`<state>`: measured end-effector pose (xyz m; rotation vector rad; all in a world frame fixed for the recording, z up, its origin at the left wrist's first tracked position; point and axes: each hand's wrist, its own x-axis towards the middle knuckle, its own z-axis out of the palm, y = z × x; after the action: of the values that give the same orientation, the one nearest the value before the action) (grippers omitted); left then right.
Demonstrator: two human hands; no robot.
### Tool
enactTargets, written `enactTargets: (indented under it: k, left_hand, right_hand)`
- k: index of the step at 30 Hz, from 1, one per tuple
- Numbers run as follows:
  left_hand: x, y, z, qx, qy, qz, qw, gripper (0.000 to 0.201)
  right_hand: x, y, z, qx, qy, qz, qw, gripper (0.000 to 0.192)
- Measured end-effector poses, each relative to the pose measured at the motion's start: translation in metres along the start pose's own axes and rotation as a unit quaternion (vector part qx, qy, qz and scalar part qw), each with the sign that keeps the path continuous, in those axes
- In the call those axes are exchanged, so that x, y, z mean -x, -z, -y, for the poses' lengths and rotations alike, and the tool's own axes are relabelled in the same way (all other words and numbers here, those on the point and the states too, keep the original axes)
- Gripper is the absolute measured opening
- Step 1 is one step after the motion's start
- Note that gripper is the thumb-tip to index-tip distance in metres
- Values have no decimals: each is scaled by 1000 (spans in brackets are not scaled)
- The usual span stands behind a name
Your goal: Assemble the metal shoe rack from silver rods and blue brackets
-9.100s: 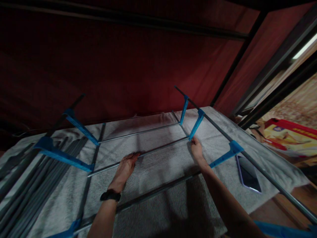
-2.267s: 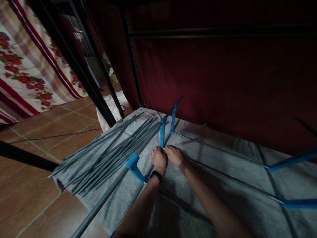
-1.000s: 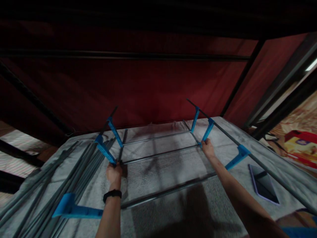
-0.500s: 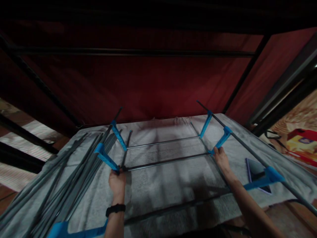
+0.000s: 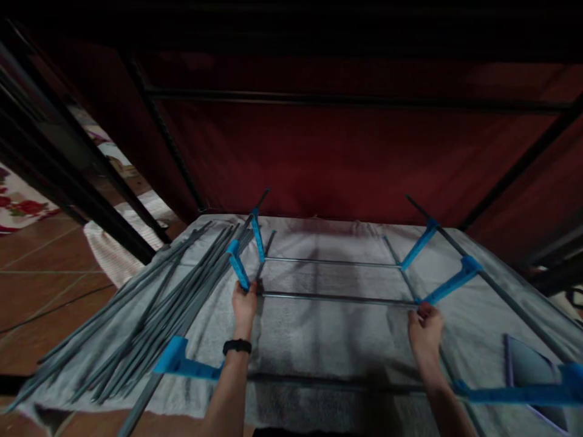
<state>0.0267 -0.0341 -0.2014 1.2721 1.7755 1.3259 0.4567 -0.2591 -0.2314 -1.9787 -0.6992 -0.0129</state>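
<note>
Crossbar [image 5: 337,297], ends pinched by left hand [image 5: 245,301], right hand [image 5: 424,325]

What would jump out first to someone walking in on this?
The bright blue brackets against the dim red backdrop, joining thin metal rods into a frame on a grey towel. The left hand and right hand grip opposite ends of one crossbar. A heap of loose grey rods lies to the left.

phone [image 5: 531,379]: cut by blue bracket [image 5: 514,394] | rod bundle [image 5: 136,321]: count unclear, blurred | forearms: cut at bottom edge
</note>
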Motion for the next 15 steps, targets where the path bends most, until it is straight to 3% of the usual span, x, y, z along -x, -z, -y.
enactTargets:
  k: [1,3,6,8,12,15]
  left_hand:
    - [-1,-1,2,8,2,1,1000,13]
    - [-2,-4,5,23,13,2,1000,16]
    - [-1,-7,9,41,36,8,999,21]
    - [1,-7,11,53,44,16,997,21]
    - [3,-7,15,67,36,24,997,24]
    - [3,-7,16,65,32,19,997,25]
  right_hand:
    - [12,-10,9,-5,25,14,1000,48]
    - [33,-34,33,-32,109,99,989,37]
    - [56,-73,75,-40,232,239,942,32]
    - [68,-97,99,-7,288,296,911,33]
    - [90,-133,129,113,378,353,848,32]
    - [96,-149,139,174,404,369,819,29]
